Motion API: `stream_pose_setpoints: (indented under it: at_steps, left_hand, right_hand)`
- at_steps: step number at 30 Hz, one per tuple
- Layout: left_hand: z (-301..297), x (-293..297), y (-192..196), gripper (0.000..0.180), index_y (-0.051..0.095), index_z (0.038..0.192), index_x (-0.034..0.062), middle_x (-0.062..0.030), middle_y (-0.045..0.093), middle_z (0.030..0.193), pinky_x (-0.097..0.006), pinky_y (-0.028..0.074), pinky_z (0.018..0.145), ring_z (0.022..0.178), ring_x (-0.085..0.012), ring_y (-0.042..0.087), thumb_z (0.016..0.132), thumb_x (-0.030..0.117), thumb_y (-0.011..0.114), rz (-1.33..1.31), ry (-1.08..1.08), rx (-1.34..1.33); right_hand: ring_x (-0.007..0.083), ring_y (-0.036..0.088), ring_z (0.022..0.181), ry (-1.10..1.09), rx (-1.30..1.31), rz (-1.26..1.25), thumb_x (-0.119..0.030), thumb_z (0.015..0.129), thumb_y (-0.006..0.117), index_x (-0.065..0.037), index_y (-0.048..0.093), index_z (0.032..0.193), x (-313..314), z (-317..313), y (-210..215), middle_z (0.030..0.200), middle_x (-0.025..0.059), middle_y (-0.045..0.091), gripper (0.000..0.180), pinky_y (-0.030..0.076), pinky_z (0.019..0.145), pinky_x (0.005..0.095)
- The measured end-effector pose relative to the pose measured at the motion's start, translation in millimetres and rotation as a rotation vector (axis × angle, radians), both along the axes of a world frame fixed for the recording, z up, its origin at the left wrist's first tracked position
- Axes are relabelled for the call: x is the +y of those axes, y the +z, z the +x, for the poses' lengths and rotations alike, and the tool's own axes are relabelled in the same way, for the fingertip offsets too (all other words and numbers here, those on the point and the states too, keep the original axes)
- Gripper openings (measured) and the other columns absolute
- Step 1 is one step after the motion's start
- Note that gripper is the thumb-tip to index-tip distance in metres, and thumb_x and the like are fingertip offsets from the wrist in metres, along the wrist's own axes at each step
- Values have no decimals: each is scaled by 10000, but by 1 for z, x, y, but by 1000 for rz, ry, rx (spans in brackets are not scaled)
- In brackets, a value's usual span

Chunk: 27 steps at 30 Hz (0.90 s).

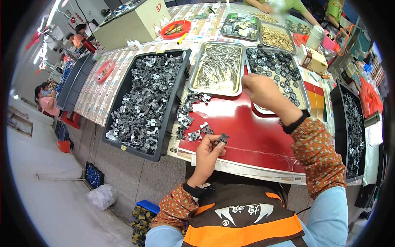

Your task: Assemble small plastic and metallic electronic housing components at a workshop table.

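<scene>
My left hand (207, 154) pinches a small dark grey plastic part (223, 138) between thumb and fingers, above the front of a red work mat (251, 142). Farther off and to the right, my right hand (263, 91) is closed, fingertips together at the right edge of a metal tray of thin silvery pins (217, 66). Whatever those fingers hold, if anything, is too small to make out. Beside it lies a metal tray with black wheels (284, 72). Several loose grey plastic parts (195, 135) lie left of my left hand.
A deep black bin (175, 119) full of dark plastic parts stands at the left, and another black bin (349, 136) at the far right. Farther back are trays of brass-coloured pieces (277, 37), a red dish (176, 29) and a white bottle (316, 37). Another person's hand (265, 8) shows across the table.
</scene>
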<state>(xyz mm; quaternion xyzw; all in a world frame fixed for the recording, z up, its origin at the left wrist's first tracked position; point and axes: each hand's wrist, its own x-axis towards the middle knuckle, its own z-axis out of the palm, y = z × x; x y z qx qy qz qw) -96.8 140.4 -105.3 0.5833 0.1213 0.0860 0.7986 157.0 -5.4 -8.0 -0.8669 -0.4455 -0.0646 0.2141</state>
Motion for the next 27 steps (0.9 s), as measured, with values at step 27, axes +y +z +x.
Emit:
stream_pose_setpoints:
  at_steps: [27]
  left_hand:
    - [-6, 4, 7, 423, 550, 1420, 0, -57, 662, 1038, -274, 603, 805, 854, -98, 666, 1006, -37, 624, -53, -22, -16]
  right_hand:
    - [422, 719, 771, -51, 18, -119, -95, 836, 617, -17, 593, 1012, 73, 16, -29, 796, 209, 719, 194, 562, 696, 542]
